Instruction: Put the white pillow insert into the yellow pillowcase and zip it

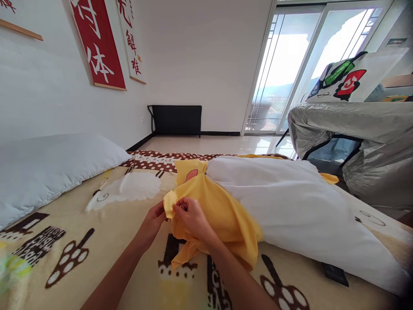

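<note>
A yellow pillowcase lies bunched over the left end of a long white pillow on the bed. My left hand pinches the case's edge at its left corner. Close beside it, my right hand grips the same edge, thumb and fingers pressed together on the cloth. A pink printed patch shows on the flap behind my hands. One loose fold of the case hangs down under my right wrist. Most of the pillow lies bare to the right.
A second white pillow rests at the left by the wall. The patterned blanket spreads under everything. A dark flat object sticks out under the pillow's right part. At the right stands a silver-covered rack with a white printed bag on top.
</note>
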Action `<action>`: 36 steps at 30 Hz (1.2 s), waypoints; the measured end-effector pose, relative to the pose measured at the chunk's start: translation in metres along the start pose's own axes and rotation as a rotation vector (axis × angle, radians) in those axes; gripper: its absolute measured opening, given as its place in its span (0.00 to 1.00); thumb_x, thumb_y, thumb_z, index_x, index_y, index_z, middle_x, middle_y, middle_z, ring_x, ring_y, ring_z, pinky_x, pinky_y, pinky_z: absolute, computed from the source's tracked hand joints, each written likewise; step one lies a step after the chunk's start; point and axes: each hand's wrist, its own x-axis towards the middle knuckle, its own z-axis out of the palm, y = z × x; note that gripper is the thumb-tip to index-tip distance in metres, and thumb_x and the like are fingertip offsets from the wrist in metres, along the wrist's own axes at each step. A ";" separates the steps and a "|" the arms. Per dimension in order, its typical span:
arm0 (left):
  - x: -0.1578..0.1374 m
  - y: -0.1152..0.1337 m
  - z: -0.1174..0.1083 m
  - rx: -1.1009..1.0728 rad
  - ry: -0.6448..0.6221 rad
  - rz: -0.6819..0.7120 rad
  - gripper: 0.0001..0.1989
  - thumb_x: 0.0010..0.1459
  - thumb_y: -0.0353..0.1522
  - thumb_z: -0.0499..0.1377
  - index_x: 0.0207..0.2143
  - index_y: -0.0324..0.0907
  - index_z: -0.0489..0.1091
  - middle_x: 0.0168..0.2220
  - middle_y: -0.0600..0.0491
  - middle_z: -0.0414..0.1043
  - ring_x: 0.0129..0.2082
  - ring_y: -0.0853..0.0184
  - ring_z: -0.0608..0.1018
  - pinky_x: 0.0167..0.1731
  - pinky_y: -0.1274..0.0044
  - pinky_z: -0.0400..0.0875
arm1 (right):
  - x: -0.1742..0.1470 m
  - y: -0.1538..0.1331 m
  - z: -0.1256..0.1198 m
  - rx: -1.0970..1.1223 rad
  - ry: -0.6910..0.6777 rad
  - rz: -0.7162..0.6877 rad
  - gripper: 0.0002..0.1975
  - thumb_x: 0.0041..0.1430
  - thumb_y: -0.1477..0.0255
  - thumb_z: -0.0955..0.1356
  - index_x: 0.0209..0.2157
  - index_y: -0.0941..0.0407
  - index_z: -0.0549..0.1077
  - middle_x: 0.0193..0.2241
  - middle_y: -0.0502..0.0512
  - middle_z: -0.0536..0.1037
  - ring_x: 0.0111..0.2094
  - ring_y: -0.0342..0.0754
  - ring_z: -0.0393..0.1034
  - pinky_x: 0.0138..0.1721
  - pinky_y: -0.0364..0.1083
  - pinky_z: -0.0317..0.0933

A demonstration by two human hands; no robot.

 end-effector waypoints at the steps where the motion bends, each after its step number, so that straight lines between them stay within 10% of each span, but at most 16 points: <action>1: 0.000 -0.001 -0.001 0.018 0.014 -0.004 0.13 0.48 0.35 0.64 0.37 0.41 0.73 0.30 0.55 0.68 0.30 0.70 0.63 0.30 0.80 0.59 | 0.001 0.002 0.000 0.013 -0.008 0.000 0.08 0.49 0.67 0.65 0.24 0.58 0.67 0.18 0.46 0.65 0.21 0.39 0.55 0.20 0.39 0.48; 17: -0.003 0.003 0.005 0.194 0.154 -0.086 0.10 0.39 0.36 0.58 0.22 0.38 0.66 0.20 0.58 0.62 0.23 0.71 0.61 0.24 0.79 0.56 | 0.003 0.007 0.006 0.067 -0.042 -0.038 0.06 0.48 0.70 0.64 0.24 0.58 0.68 0.19 0.47 0.65 0.21 0.40 0.55 0.22 0.40 0.49; 25: -0.008 0.018 0.014 0.235 0.230 0.114 0.11 0.44 0.35 0.60 0.32 0.39 0.69 0.28 0.56 0.69 0.30 0.68 0.68 0.30 0.79 0.63 | 0.001 0.003 0.005 0.061 -0.014 -0.049 0.08 0.49 0.68 0.65 0.24 0.58 0.69 0.19 0.47 0.68 0.22 0.40 0.57 0.23 0.40 0.51; 36: -0.010 0.032 0.001 -0.089 0.133 -0.215 0.22 0.45 0.50 0.61 0.27 0.38 0.70 0.22 0.55 0.67 0.22 0.70 0.67 0.21 0.78 0.61 | -0.006 -0.006 0.004 -0.087 0.015 -0.082 0.07 0.51 0.69 0.65 0.23 0.56 0.66 0.17 0.45 0.65 0.21 0.39 0.56 0.22 0.40 0.50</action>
